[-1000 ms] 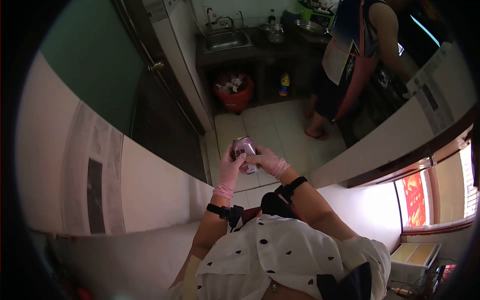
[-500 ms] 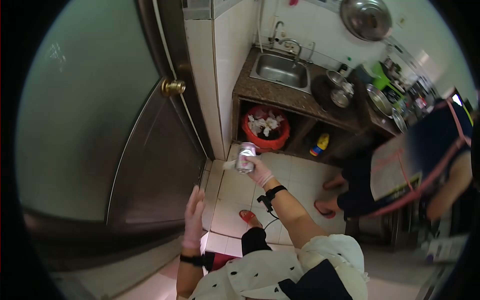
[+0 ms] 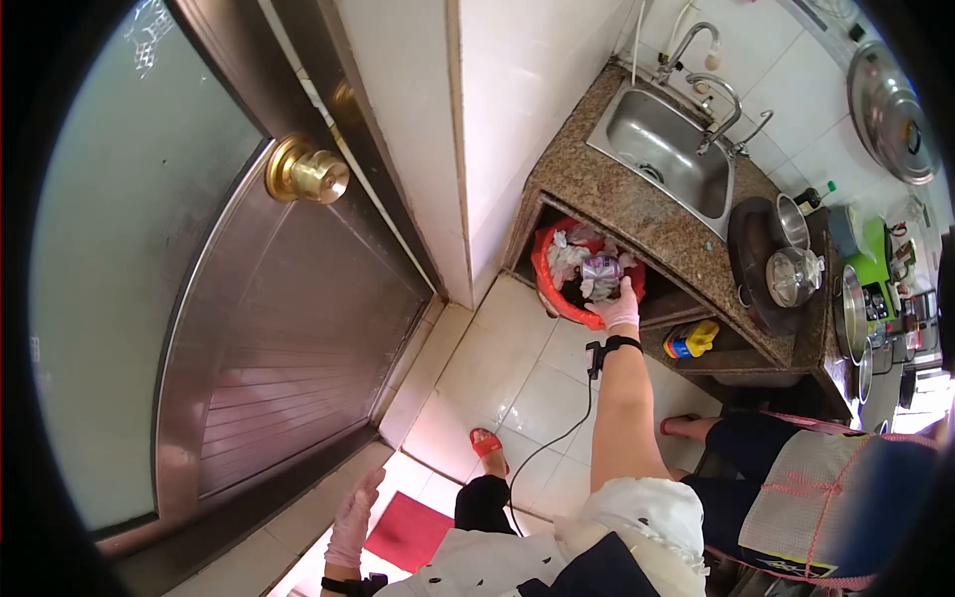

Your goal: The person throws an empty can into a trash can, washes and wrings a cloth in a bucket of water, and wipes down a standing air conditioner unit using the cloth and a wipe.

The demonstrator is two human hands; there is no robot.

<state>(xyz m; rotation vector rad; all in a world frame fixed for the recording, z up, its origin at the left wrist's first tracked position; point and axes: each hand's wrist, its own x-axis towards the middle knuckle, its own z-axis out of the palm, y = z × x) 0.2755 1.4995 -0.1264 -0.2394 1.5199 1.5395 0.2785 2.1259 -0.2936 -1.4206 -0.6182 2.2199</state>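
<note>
A silver and pink drink can (image 3: 601, 270) lies on its side over crumpled white tissues inside the bin with the red bag (image 3: 544, 269). My right hand (image 3: 619, 306), in a thin clear glove, reaches over the bin's front rim. Its thumb and fingers are apart, and the can sits just beyond the fingertips. Whether a fingertip still touches the can is hard to see. Low on the left, my gloved left hand (image 3: 352, 517) is held up in the air, fingers stretched, holding nothing.
The bin stands in an open cabinet under a stone counter (image 3: 587, 149) with a steel sink (image 3: 662, 149). A yellow and blue bottle (image 3: 690, 340) is on the shelf beside it. A brown door (image 3: 288, 348) fills the left. Another person (image 3: 836, 493) stands at right.
My right hand has carried the can forward into the bin, and its fingers have come apart from it. My left hand has dropped lower. The view has shifted closer to the sink.
</note>
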